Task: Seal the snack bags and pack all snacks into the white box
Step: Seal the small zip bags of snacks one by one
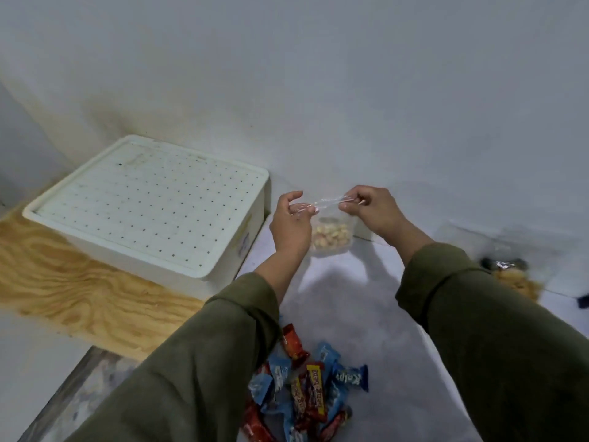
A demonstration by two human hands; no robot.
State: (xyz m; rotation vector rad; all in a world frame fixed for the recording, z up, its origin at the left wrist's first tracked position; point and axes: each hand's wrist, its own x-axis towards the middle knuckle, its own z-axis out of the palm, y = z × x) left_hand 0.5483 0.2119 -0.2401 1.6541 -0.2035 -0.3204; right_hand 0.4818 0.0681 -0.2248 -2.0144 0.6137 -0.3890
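White surface (366,298): one box (149,202), two bags (331,232).

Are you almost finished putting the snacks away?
Not yet. Nothing looks packed: the white box has its lid on. Right now the left hand and right hand pinch the top of a clear nut bag. Another clear bag and the pile of wrapped candies wait on the table.

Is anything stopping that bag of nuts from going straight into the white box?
Yes. The lid is on the white box and covers its whole top, so it must come off first. Both hands hold the bag of nuts just right of the box.
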